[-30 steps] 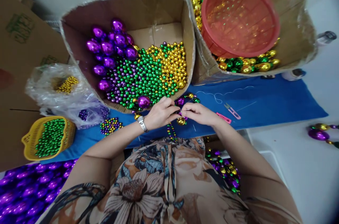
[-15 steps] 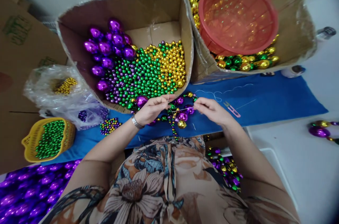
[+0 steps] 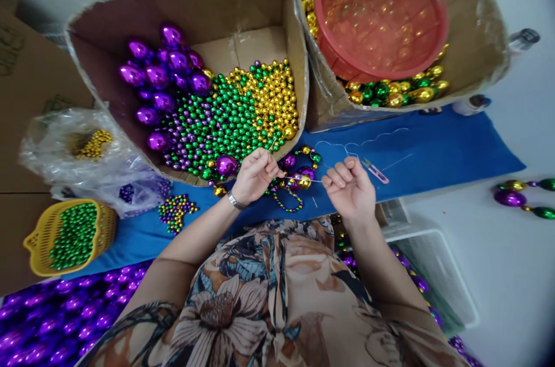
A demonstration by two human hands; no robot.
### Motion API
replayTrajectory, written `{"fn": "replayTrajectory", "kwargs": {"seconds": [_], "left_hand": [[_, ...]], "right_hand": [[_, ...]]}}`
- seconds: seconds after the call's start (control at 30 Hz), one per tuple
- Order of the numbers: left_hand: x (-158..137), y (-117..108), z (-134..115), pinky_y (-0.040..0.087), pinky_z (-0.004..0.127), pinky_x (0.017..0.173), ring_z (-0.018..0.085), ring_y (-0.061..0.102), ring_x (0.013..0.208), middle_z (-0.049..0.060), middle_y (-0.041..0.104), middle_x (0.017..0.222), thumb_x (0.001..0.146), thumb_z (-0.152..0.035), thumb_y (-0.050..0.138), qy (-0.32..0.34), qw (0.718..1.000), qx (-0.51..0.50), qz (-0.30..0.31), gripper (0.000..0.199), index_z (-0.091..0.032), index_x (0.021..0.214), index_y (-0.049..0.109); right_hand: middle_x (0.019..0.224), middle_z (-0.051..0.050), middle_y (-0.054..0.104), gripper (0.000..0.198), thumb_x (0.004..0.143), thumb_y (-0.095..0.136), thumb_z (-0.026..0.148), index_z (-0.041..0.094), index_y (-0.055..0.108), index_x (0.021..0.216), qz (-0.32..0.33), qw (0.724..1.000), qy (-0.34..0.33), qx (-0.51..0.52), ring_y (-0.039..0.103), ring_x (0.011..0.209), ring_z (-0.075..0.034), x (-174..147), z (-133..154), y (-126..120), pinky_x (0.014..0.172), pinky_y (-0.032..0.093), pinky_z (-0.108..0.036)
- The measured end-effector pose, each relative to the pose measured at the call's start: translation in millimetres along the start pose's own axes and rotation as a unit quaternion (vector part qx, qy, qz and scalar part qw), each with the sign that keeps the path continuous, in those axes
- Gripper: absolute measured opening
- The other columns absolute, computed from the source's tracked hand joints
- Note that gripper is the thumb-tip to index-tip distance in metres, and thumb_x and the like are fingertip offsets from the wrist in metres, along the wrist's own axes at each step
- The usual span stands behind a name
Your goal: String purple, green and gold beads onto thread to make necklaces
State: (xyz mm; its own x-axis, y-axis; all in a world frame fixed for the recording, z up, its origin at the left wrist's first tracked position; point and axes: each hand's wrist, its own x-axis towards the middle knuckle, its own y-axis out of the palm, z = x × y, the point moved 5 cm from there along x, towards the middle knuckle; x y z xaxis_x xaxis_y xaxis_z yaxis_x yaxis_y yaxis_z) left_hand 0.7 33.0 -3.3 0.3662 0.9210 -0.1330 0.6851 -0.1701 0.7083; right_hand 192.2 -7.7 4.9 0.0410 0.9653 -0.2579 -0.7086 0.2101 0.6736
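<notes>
- Left hand [image 3: 258,176]: fingertips pinch a pale thread [image 3: 314,181]; right hand [image 3: 352,188]: fingers curl closed on it, the stretch between looking taut.
- Beaded strand [image 3: 304,181]: on the blue cloth [image 3: 455,153], at 3 o'clock from the left hand.
- Done: many beads strung.
- Remaining, apparently: finishing the thread; a knot can't be made out. Snips [image 3: 378,173] lie unused, 2 o'clock from the right hand.

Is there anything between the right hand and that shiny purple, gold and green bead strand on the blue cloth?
Nothing solid shows between the right hand and the bead strand. Only a thin white thread, running from that hand to the left hand, crosses in front of the beads in this view.
</notes>
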Motion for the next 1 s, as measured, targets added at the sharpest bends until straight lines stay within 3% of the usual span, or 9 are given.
{"fn": "replayTrajectory", "kwargs": {"seconds": [0.1, 0.23, 0.4, 0.5, 0.57, 0.67, 0.77, 0.9, 1.0], "left_hand": [[-2.7, 1.9, -3.5, 0.047, 0.024, 0.058, 0.007, 0.041, 0.054, -0.006, 0.038, 0.058, 0.083, -0.032, 0.072, 0.012, 0.999, 0.035, 0.002, 0.033, -0.016, 0.069, 0.047], [-7.6, -0.9, -3.2, 0.043, 0.022, 0.054, 0.006, 0.036, 0.052, -0.007, 0.035, 0.056, 0.080, -0.037, 0.074, -0.003, 0.998, 0.064, 0.004, 0.037, -0.016, 0.068, 0.046], [-15.4, -13.5, 11.0, 0.042, 0.022, 0.052, 0.005, 0.033, 0.049, -0.008, 0.033, 0.054, 0.078, -0.041, 0.075, -0.029, 0.997, 0.077, -0.014, 0.041, -0.017, 0.067, 0.044], [-15.7, -14.2, 16.8, 0.047, 0.024, 0.058, 0.006, 0.041, 0.053, -0.006, 0.038, 0.058, 0.079, -0.042, 0.074, -0.036, 0.995, 0.092, -0.027, 0.039, -0.016, 0.068, 0.047], [-13.4, -9.5, 17.1, 0.051, 0.027, 0.066, 0.008, 0.047, 0.058, -0.004, 0.044, 0.063, 0.082, -0.046, 0.069, -0.050, 0.992, 0.113, -0.019, 0.035, -0.015, 0.075, 0.056], [-8.7, 0.1, 11.9, 0.053, 0.029, 0.072, 0.009, 0.050, 0.064, -0.001, 0.050, 0.069, 0.086, -0.049, 0.063, -0.065, 0.985, 0.157, 0.007, 0.036, -0.014, 0.090, 0.065], [-6.2, 8.4, 6.2, 0.050, 0.025, 0.071, 0.009, 0.052, 0.068, 0.000, 0.055, 0.073, 0.087, -0.044, 0.064, -0.070, 0.969, 0.230, 0.052, 0.031, -0.014, 0.095, 0.067], [-8.5, 15.9, 7.1, 0.046, 0.022, 0.065, 0.009, 0.054, 0.069, 0.002, 0.060, 0.077, 0.088, -0.040, 0.064, -0.091, 0.939, 0.306, 0.129, 0.029, -0.015, 0.101, 0.068], [-10.5, 15.7, 5.7, 0.043, 0.020, 0.060, 0.008, 0.051, 0.063, 0.001, 0.059, 0.072, 0.089, -0.042, 0.061, -0.077, 0.924, 0.353, 0.124, 0.030, -0.014, 0.094, 0.068]], "right_hand": [[0.057, 0.009, 0.023, 0.033, 0.081, 0.070, 0.045, 0.024, 0.045, 0.073, -0.020, 0.998, -0.012, -0.056, 0.025, 0.046, -0.006, -1.4, 2.8, -0.9, 0.046, 0.038, -0.020], [0.058, 0.009, 0.023, 0.041, 0.078, 0.073, 0.048, 0.023, 0.041, 0.070, -0.029, 0.994, -0.010, -0.104, 0.022, 0.045, -0.005, 0.6, -1.7, -6.4, 0.043, 0.031, -0.019], [0.056, 0.010, 0.027, 0.046, 0.075, 0.074, 0.052, 0.023, 0.040, 0.069, -0.041, 0.990, 0.015, -0.136, 0.021, 0.044, -0.005, 3.4, -19.2, -26.6, 0.043, 0.030, -0.019], [0.056, 0.009, 0.034, 0.037, 0.084, 0.064, 0.054, 0.023, 0.046, 0.074, -0.004, 0.972, -0.026, -0.235, 0.032, 0.045, -0.006, 1.7, -15.8, -32.6, 0.050, 0.039, -0.022], [0.063, 0.005, 0.048, 0.029, 0.092, 0.055, 0.050, 0.023, 0.052, 0.080, 0.053, 0.923, -0.083, -0.371, 0.048, 0.055, -0.009, -1.2, -1.6, -26.0, 0.062, 0.046, -0.026], [0.084, -0.002, 0.064, 0.019, 0.097, 0.049, 0.037, 0.022, 0.058, 0.088, 0.149, 0.784, -0.185, -0.574, 0.060, 0.078, -0.014, -5.3, 26.2, 0.7, 0.074, 0.047, -0.030], [0.095, -0.005, 0.065, 0.015, 0.097, 0.047, 0.030, 0.022, 0.059, 0.092, 0.223, 0.686, -0.291, -0.629, 0.061, 0.090, -0.016, -2.1, 44.9, 37.8, 0.081, 0.047, -0.032], [0.094, -0.005, 0.063, 0.018, 0.098, 0.044, 0.030, 0.020, 0.058, 0.092, 0.302, 0.655, -0.335, -0.607, 0.059, 0.089, -0.015, 23.8, 31.3, 73.4, 0.080, 0.048, -0.030], [0.089, -0.004, 0.062, 0.022, 0.098, 0.043, 0.031, 0.020, 0.060, 0.090, 0.291, 0.649, -0.312, -0.630, 0.058, 0.084, -0.015, 48.4, 9.4, 76.5, 0.078, 0.048, -0.029]]}}
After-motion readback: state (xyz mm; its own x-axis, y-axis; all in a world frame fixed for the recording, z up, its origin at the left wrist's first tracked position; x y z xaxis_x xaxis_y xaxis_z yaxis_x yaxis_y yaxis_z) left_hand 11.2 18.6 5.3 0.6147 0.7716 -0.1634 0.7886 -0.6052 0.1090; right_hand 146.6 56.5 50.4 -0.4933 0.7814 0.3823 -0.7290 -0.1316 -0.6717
